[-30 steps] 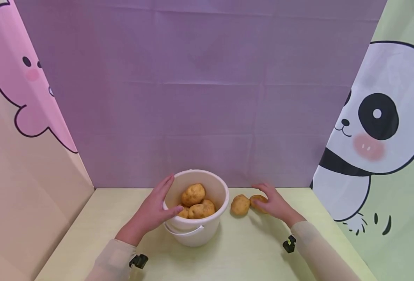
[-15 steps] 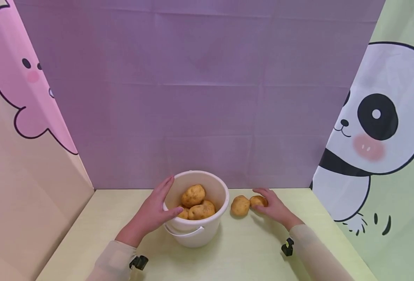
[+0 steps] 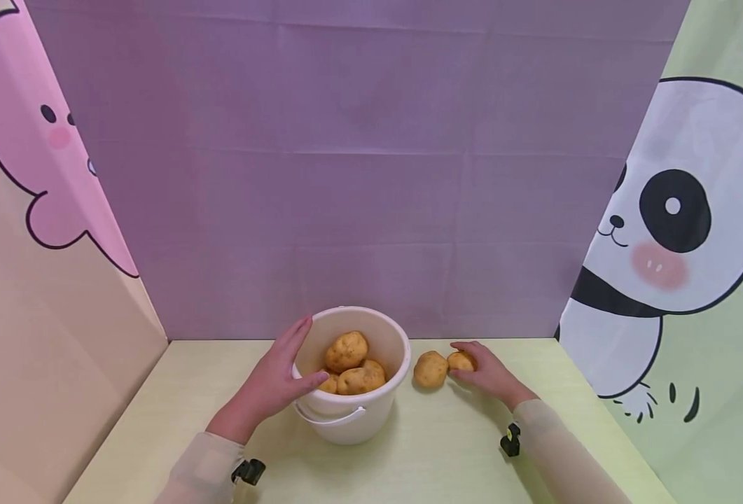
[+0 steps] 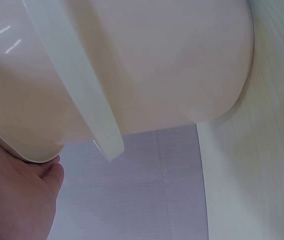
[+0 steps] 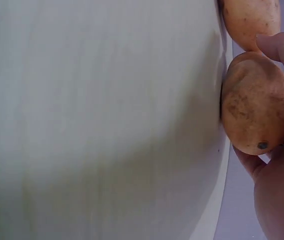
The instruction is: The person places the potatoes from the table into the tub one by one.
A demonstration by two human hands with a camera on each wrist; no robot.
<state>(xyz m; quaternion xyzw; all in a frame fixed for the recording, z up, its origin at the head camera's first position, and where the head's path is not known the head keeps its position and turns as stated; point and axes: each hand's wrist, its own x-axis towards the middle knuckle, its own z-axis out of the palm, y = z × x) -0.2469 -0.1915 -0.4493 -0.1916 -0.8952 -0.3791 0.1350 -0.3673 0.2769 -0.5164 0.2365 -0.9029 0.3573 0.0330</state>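
A white bucket [image 3: 365, 416] with a handle stands on the table and holds several potatoes [image 3: 347, 351]. My left hand [image 3: 272, 378] grips its left rim, thumb along the near edge and fingers along the far side. In the left wrist view that hand [image 4: 19, 192] is at the rim, beside the hanging bucket handle [image 4: 79, 80]. Right of the bucket lie two potatoes side by side. My right hand [image 3: 489, 374] has its thumb and fingers around the right-hand potato [image 5: 257, 107], which is at the tabletop. The other potato [image 3: 431, 369] sits just left of it.
The pale wooden table [image 3: 440, 448] ends at a purple backdrop [image 3: 371, 175] close behind the bucket and potatoes. A pink cartoon wall [image 3: 62, 161] rises on the left, and a panda-printed wall [image 3: 674, 210] on the right.
My right hand has closed around the right-hand potato and shifted slightly left with it, toward the neighbouring potato. The left hand and the bucket have stayed put.
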